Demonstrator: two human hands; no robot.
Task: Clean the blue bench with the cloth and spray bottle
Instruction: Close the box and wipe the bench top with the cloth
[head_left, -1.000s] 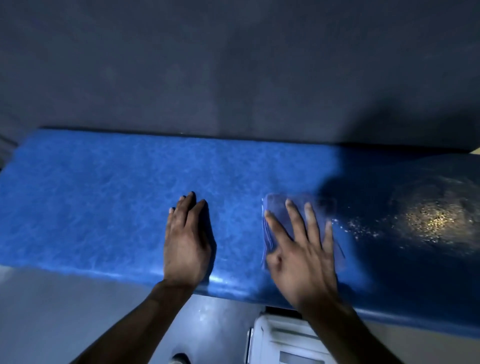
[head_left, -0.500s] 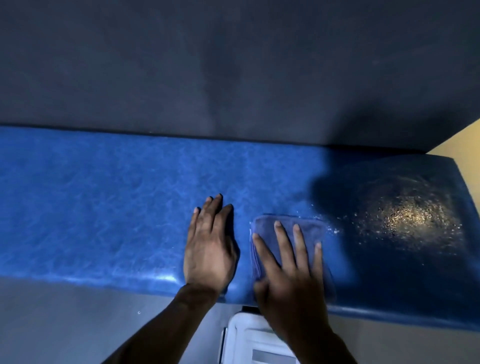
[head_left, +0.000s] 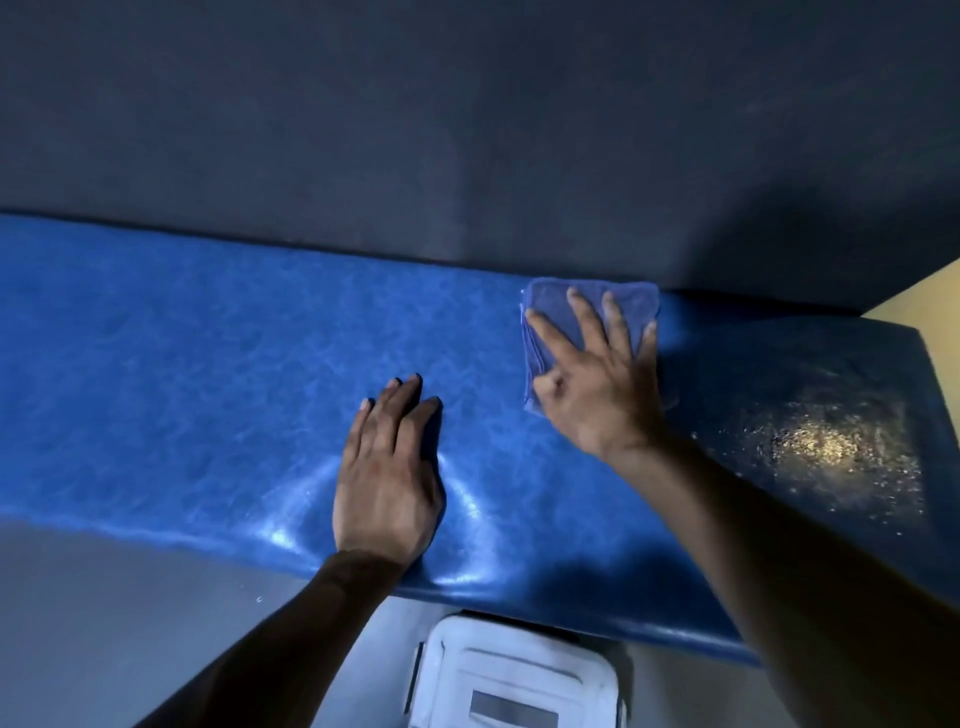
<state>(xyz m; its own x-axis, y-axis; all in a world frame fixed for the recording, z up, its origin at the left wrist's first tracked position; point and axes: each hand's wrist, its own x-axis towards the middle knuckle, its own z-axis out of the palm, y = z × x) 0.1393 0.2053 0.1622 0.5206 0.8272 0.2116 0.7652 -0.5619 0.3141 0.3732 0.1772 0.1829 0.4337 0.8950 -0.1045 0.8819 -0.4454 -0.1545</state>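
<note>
We were in the wiping step: our right hand (head_left: 597, 384) lay spread flat on the cloth (head_left: 587, 306), pressing it to the counter (head_left: 208, 395) at the back edge, while our left hand (head_left: 387, 478) rested flat, fingers together, nearer us. Half a second earlier the cloth sat by the front edge beside the left hand. Next, we judged, it must sweep right over the wet speckled patch (head_left: 826, 441); no bottle showed.

Dark grey wall (head_left: 467, 130) behind — grey floor (head_left: 104, 623), white container (head_left: 514, 675) below.

Cloth (head_left: 589, 317) on bench (head_left: 182, 374), rear edge
</note>
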